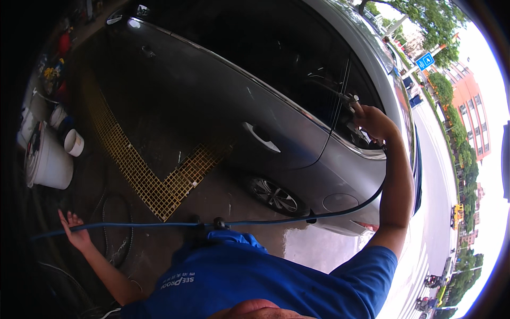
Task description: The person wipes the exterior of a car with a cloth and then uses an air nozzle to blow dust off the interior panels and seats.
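My right hand (376,121) is raised at the rear side window of a grey car (223,95), gripping a metal spray gun (352,103). The gun's nozzle points at the dark window glass, where faint streaks show. From my right hand a blue hose (271,221) hangs past the rear bodywork and runs leftward across my front. Far to the left, my left hand (77,235) is spread with its fingers apart. The hose passes across the palm there; whether it bears on the skin I cannot tell.
Yellow floor grating (139,175) lies beside the car. White buckets (53,163) stand at the left, near a dark looped hose (117,227) on the floor. The car's rear wheel (275,195) and door handle (261,137) face me. A street (432,167) runs along the right.
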`<state>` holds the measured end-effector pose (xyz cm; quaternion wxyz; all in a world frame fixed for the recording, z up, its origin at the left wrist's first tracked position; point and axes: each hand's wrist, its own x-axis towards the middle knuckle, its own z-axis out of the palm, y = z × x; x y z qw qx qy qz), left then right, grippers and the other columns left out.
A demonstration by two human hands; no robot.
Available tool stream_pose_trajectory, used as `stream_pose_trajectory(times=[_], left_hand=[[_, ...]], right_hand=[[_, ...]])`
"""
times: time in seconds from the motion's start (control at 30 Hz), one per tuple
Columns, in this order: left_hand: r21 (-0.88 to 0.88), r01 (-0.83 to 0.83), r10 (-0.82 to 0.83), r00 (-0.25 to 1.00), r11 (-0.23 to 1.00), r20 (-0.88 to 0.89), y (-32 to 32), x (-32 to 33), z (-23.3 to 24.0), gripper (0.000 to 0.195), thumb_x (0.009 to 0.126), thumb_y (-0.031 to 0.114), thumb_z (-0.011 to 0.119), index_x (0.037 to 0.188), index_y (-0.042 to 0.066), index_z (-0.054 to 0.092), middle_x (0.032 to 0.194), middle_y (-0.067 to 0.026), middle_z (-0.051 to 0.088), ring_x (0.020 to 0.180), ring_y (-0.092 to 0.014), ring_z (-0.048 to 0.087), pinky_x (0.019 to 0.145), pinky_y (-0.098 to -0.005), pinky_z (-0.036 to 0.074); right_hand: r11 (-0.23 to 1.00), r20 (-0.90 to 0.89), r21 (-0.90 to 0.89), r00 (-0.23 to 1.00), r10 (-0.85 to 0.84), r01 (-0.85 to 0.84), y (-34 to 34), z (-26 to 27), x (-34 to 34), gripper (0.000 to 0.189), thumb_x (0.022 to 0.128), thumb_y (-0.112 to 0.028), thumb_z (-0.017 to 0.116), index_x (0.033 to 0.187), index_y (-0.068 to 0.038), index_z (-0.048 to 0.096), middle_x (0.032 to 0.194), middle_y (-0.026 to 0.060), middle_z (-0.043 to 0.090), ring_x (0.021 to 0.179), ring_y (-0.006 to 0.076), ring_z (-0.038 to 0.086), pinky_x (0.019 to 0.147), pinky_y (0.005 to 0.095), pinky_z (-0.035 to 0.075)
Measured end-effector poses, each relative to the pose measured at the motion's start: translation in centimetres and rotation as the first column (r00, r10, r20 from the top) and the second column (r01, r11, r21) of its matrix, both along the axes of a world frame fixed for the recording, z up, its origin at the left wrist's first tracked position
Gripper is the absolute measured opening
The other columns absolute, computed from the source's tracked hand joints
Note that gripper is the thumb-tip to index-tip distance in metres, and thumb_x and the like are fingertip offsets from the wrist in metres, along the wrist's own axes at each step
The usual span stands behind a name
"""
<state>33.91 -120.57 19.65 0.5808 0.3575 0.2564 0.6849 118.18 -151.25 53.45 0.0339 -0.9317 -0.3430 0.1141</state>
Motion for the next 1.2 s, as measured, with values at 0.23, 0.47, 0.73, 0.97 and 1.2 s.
stream_pose_trajectory(times=[0.23,0.47,0.73,0.97,1.2], left_hand=[[0.003,-0.235,0.234,0.967,0.972,-0.103,-1.3,-12.9,3.3,0.047,0.101,0.014,0.048,0.146,0.005,0.037,0.086,-0.002,0.042,0.063,-0.008,0.036,0.051,-0.0186,0.035],[-0.013,-0.242,0.238,0.964,0.97,-0.121,-1.5,-11.3,2.3,0.046,0.101,0.014,0.048,0.146,0.006,0.039,0.084,-0.0015,0.043,0.063,-0.007,0.036,0.051,-0.0178,0.034],[-0.064,-0.323,0.313,0.941,0.944,-0.13,0.0,-11.5,2.6,0.044,0.101,0.018,0.047,0.143,0.007,0.043,0.084,-0.002,0.045,0.06,-0.01,0.035,0.055,-0.0203,0.035],[-0.031,-0.279,0.273,0.952,0.96,-0.139,3.3,-13.3,1.8,0.043,0.102,0.017,0.044,0.143,0.003,0.042,0.085,-0.0044,0.044,0.061,-0.011,0.034,0.056,-0.022,0.034],[0.018,-0.184,0.185,0.981,0.983,-0.051,7.7,-15.0,-0.6,0.048,0.098,0.012,0.051,0.143,0.001,0.039,0.09,-0.0067,0.045,0.063,-0.013,0.035,0.06,-0.0244,0.035]], right_hand=[[0.993,-0.134,0.096,0.988,0.077,-0.064,4.4,-1.9,0.3,0.015,0.087,-0.014,0.058,0.089,0.001,0.056,0.067,0.0123,0.061,0.048,0.0232,0.058,0.045,0.0374,0.047],[0.947,0.191,0.258,0.971,0.145,-0.192,12.0,-1.0,2.1,0.023,0.086,-0.02,0.06,0.093,0.001,0.057,0.076,0.0198,0.064,0.061,0.0345,0.063,0.057,0.0412,0.052],[0.914,0.166,0.155,0.922,0.351,-0.376,14.5,-1.6,-2.4,0.018,0.085,-0.015,0.057,0.092,0.001,0.059,0.06,0.0149,0.057,0.049,0.0313,0.06,0.045,0.0406,0.048],[0.998,-0.18,0.019,0.982,0.058,-0.055,4.5,-4.6,-6.5,0.008,0.086,-0.009,0.055,0.087,-0.001,0.057,0.054,0.008,0.051,0.039,0.0182,0.053,0.037,0.0337,0.042],[0.758,-0.249,0.48,0.898,-0.364,0.441,-11.6,-8.1,-6.6,0.038,0.098,-0.037,0.05,0.094,0.0,0.058,0.069,0.0082,0.063,0.039,0.0132,0.051,0.036,0.0271,0.037]])
